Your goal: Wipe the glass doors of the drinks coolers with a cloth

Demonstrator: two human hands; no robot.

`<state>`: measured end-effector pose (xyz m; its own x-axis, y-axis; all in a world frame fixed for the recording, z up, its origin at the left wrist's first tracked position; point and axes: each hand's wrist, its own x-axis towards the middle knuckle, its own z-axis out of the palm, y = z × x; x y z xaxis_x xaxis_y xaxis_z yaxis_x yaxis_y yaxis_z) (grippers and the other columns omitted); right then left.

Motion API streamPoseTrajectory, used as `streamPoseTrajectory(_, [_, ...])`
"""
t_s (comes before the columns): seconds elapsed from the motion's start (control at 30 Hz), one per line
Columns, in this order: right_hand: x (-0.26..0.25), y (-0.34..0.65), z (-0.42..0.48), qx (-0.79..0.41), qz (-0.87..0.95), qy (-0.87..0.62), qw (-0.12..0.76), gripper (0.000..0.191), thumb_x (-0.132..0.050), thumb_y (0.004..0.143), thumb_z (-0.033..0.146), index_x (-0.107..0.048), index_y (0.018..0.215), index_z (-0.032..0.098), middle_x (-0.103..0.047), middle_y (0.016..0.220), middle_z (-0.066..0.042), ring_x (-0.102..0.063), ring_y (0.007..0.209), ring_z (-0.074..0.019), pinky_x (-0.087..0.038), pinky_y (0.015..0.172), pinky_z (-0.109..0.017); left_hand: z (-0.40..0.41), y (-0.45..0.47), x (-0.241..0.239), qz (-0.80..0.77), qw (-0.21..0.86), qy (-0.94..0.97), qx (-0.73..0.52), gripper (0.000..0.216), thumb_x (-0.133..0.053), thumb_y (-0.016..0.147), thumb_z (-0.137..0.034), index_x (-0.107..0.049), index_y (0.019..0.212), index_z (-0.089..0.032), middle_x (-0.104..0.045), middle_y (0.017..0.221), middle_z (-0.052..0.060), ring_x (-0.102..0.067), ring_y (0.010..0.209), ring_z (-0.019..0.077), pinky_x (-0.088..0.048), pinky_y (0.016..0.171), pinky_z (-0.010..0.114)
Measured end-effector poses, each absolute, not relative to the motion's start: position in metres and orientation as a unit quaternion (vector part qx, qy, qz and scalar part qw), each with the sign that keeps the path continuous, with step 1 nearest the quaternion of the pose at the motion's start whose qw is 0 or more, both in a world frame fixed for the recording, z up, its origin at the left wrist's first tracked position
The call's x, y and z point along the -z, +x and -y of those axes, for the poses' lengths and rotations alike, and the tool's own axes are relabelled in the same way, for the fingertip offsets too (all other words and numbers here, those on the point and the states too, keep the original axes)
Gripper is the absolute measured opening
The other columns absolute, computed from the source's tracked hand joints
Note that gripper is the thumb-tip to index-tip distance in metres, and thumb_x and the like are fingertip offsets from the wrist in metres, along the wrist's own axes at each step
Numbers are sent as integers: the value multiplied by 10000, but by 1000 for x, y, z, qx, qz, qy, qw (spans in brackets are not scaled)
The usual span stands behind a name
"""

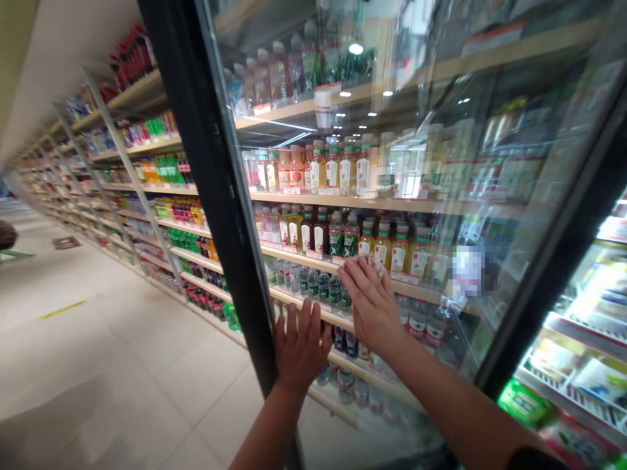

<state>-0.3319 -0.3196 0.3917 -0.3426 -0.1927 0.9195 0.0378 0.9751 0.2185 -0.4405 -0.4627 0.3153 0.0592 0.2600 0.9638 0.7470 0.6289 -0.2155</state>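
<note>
A glass door point(343, 398) with a black frame point(215, 176) stands swung out in front of me. My left hand point(300, 343) lies on the glass beside the frame's left upright, fingers spread and nothing in them. Higher up and to the right, my right hand point(372, 303) presses a pale crumpled cloth point(375, 264) against the pane. Only a bit of the cloth shows past the fingertips; the palm and fingers hide the rest.
Through the glass appear shelves with juice bottles point(347, 171) and other drinks. Long store shelves point(142, 176) run away on the left beside a tiled floor point(142, 372). At right, a lit cooler point(582, 365) holds packaged goods.
</note>
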Motion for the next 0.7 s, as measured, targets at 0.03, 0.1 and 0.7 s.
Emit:
streamPoseTrajectory(0.03, [-390, -331, 317, 103, 811, 41, 574, 627, -402, 932, 77, -368, 1551, 175, -498, 1524, -79, -269, 1524, -189, -168, 1270, -405, 463, -441, -316, 657, 621, -383, 193, 743, -601, 926, -312, -276, 1562, -105, -448, 1528, 177, -189, 1536, 292, -191, 1262, 474])
streamPoseTrajectory(0.1, [-384, -329, 312, 114, 808, 39, 576, 625, -407, 935, 92, -369, 1551, 191, -531, 1497, -75, -291, 1515, -182, -167, 1271, -398, 463, -443, -316, 655, 626, -381, 183, 745, -608, 920, -310, -286, 1558, -100, -437, 1536, 180, -186, 1536, 297, -187, 1263, 476])
streamPoseTrajectory(0.7, [-381, -302, 252, 76, 784, -55, 614, 709, -354, 957, 69, -169, 1612, 263, -388, 1602, -77, -246, 1533, -213, -210, 1259, -488, 464, -453, -313, 649, 638, -379, 170, 791, -650, 886, -327, -294, 1555, -101, -390, 1564, 205, -204, 1530, 343, -241, 1232, 510])
